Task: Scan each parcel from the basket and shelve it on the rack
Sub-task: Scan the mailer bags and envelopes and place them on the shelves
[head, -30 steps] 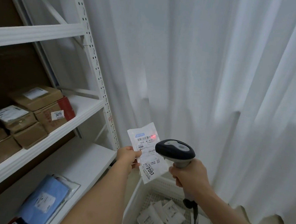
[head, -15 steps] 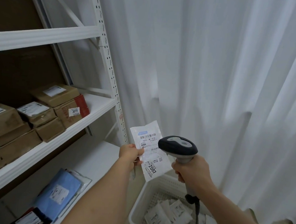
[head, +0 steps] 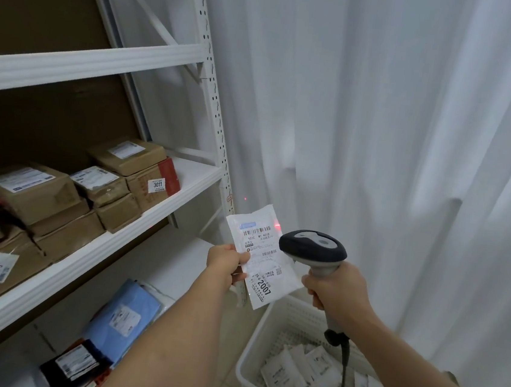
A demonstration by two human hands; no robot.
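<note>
My left hand [head: 225, 261] pinches a small white parcel [head: 261, 257] by its left edge, label facing me, marked 2007. My right hand [head: 334, 288] grips the handle of a grey and black barcode scanner [head: 313, 248] just right of the parcel. A red scan glow sits at the parcel's top right corner. Below stands the white basket [head: 255, 344] with several white parcels [head: 298, 376] inside. The white rack [head: 138, 212] is on the left.
Brown cardboard boxes [head: 123, 176] fill the rack's middle shelf. A blue parcel [head: 128, 315] and a dark parcel [head: 75, 363] lie on the lower shelf. White curtains [head: 379, 143] hang behind and to the right. The scanner cable hangs into the basket.
The view has swung left, showing more of the rack. The parcel and scanner stay together in my hands. The red scan glow is on the parcel's corner again.
</note>
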